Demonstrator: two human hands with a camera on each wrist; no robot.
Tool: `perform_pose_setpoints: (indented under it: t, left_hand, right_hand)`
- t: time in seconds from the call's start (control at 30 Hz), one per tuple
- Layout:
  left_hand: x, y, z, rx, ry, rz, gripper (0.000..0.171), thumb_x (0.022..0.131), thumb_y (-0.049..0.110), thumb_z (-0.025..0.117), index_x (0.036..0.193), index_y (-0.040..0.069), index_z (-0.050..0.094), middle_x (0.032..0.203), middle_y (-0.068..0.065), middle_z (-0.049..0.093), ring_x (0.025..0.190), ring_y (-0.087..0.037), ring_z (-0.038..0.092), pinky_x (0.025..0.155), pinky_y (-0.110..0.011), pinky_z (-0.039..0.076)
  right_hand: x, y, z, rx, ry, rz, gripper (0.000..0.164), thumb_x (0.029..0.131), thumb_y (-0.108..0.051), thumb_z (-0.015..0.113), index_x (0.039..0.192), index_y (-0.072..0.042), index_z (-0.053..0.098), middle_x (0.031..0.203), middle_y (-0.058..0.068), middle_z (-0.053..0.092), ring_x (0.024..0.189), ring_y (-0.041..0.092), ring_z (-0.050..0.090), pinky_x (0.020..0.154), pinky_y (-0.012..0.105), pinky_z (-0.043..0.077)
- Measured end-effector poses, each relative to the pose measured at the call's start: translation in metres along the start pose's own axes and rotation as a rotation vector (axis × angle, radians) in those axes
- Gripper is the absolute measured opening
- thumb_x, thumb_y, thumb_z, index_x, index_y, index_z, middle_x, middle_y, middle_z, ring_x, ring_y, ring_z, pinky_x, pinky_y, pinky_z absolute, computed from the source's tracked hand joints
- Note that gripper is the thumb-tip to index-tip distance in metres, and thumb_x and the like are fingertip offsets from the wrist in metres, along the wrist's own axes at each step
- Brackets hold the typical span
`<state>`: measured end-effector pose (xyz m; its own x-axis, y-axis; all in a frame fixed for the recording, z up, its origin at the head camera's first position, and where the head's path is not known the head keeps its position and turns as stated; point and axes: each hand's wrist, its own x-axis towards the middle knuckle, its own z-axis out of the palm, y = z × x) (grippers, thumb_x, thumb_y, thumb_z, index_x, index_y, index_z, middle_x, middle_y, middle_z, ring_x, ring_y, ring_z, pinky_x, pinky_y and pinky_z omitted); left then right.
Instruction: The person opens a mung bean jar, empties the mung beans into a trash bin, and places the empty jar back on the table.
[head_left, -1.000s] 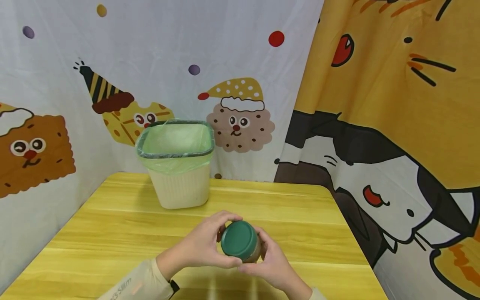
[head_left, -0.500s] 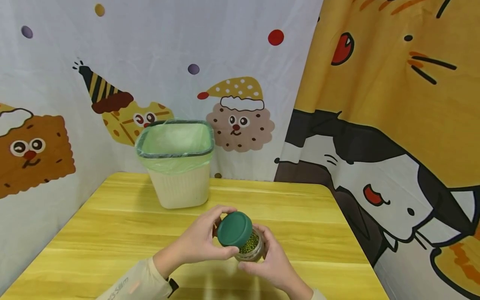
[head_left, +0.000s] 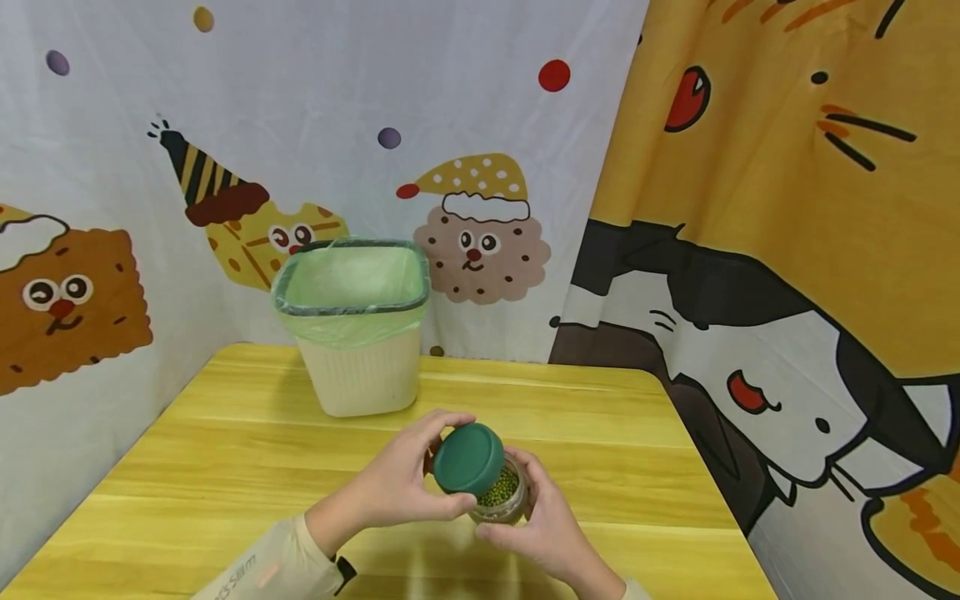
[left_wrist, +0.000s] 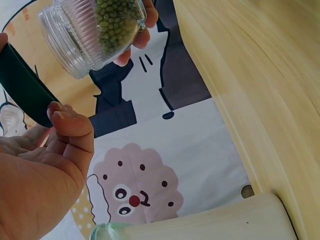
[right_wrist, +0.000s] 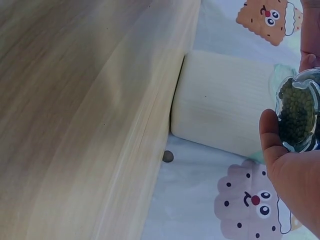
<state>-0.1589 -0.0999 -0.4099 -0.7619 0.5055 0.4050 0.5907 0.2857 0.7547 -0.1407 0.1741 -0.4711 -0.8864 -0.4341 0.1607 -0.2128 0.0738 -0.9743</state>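
Observation:
My left hand pinches a round dark green lid by its edge, thumb on the near side. In the left wrist view the lid stands apart from the rim of a clear ribbed glass jar. Small green beans lie inside it. My right hand grips the jar round its side, above the table. From the head view, the lid covers part of the jar's mouth. The right wrist view shows the jar's base with the beans behind the glass.
A cream ribbed bin with a pale green bag over its rim stands on the far left of the yellow wood-grain table. Behind the table hangs a white cloth with cartoon prints, and a yellow printed curtain is on the right.
A second ago the lid sat on the jar. The left hand has lifted it off toward the upper left, baring the green beans. Little differs over the last half second.

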Motion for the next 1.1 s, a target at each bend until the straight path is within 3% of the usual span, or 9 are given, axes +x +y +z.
perform_pose_setpoints:
  t: [0.17,0.27,0.43,0.57,0.8,0.93,1.1]
  left_hand:
    - [-0.004,-0.001,-0.001,-0.017,0.021,-0.027,0.089,0.088,0.025,0.1,0.164,0.003,0.059,0.147,-0.02,0.069,0.088,0.0,0.059,0.068,-0.023,0.056]
    - [-0.01,-0.005,-0.006,0.017,0.056,-0.079,0.087,0.089,0.026,0.1,0.164,0.004,0.06,0.15,-0.02,0.069,0.096,-0.001,0.062,0.074,-0.026,0.058]
    - [-0.026,-0.014,-0.019,0.103,0.119,-0.261,0.086,0.09,0.032,0.1,0.162,0.006,0.062,0.15,-0.017,0.07,0.112,-0.011,0.069,0.088,-0.029,0.062]
    - [-0.04,-0.023,-0.03,0.167,0.134,-0.433,0.09,0.09,0.036,0.1,0.164,0.003,0.06,0.154,-0.021,0.068,0.12,-0.025,0.075,0.091,-0.04,0.067]
    - [-0.08,-0.051,-0.053,0.433,0.134,-0.691,0.101,0.092,0.048,0.095,0.165,-0.007,0.054,0.158,-0.035,0.064,0.12,-0.04,0.077,0.086,-0.054,0.067]
    - [-0.098,-0.065,-0.067,0.55,0.105,-0.773,0.104,0.092,0.05,0.095,0.163,-0.013,0.053,0.156,-0.043,0.06,0.122,-0.053,0.076,0.087,-0.065,0.067]
    - [-0.115,-0.075,-0.077,0.595,0.064,-0.83,0.103,0.091,0.048,0.096,0.159,-0.017,0.054,0.153,-0.046,0.06,0.13,-0.061,0.07,0.091,-0.07,0.066]
  right_hand:
    - [-0.001,-0.002,0.001,0.011,0.024,0.014,0.093,0.094,-0.008,0.094,0.17,0.004,0.042,0.166,0.03,0.057,0.139,0.006,0.069,0.114,0.024,0.062]
    - [-0.002,-0.002,0.0,0.009,0.042,0.018,0.093,0.092,-0.006,0.094,0.169,0.005,0.043,0.165,0.031,0.058,0.137,0.006,0.071,0.113,0.023,0.062]
    - [-0.004,-0.004,-0.006,-0.008,0.082,0.052,0.092,0.091,-0.006,0.096,0.167,0.002,0.045,0.162,0.028,0.061,0.137,0.008,0.071,0.113,0.022,0.061]
    - [-0.008,-0.007,-0.018,-0.01,0.154,0.1,0.096,0.091,-0.007,0.098,0.172,-0.005,0.046,0.166,0.023,0.061,0.14,0.007,0.069,0.114,0.018,0.058]
    - [-0.018,-0.016,-0.044,-0.058,0.345,0.146,0.097,0.091,-0.006,0.099,0.174,-0.015,0.049,0.169,0.014,0.061,0.137,0.0,0.068,0.109,0.017,0.059]
    - [-0.027,-0.02,-0.061,-0.079,0.437,0.18,0.093,0.094,-0.004,0.096,0.173,-0.015,0.048,0.167,0.015,0.061,0.131,-0.002,0.07,0.104,0.018,0.063]
    - [-0.036,-0.019,-0.076,-0.086,0.484,0.264,0.095,0.097,-0.008,0.095,0.176,-0.016,0.043,0.171,0.016,0.057,0.127,-0.009,0.069,0.101,0.016,0.063]
